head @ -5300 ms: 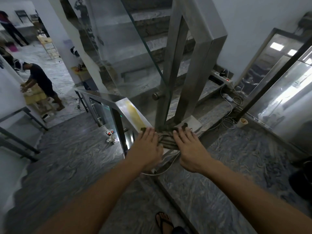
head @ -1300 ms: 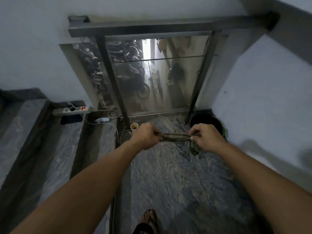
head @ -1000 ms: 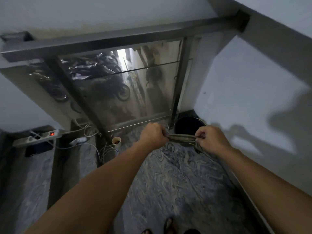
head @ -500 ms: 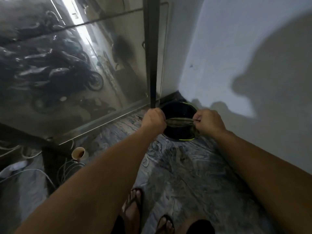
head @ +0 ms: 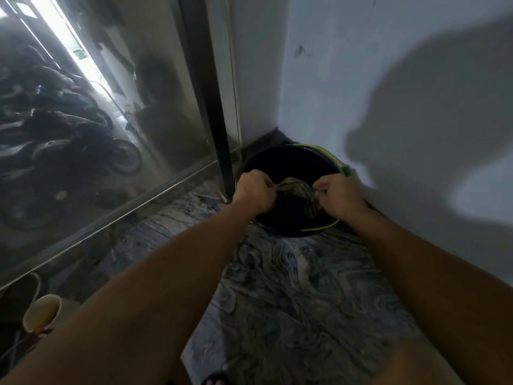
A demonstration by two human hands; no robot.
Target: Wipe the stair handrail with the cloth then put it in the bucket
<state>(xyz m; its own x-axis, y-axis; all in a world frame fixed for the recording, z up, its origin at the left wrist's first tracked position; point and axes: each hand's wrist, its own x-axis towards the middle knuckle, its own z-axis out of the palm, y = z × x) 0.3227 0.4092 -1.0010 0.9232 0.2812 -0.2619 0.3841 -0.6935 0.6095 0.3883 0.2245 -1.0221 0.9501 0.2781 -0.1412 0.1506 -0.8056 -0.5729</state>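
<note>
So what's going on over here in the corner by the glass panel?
A person is holding a cloth with both hands, the left hand and right hand each gripping an end. The cloth sags between them over the open mouth of a dark bucket that stands on the floor in the wall corner. It hasn't been let go yet.

Nothing here can be read: no lettering, label, brand or number shows on the bucket (head: 291, 162), the cloth (head: 295, 188), the wall or the paper cup (head: 41, 312).
</note>
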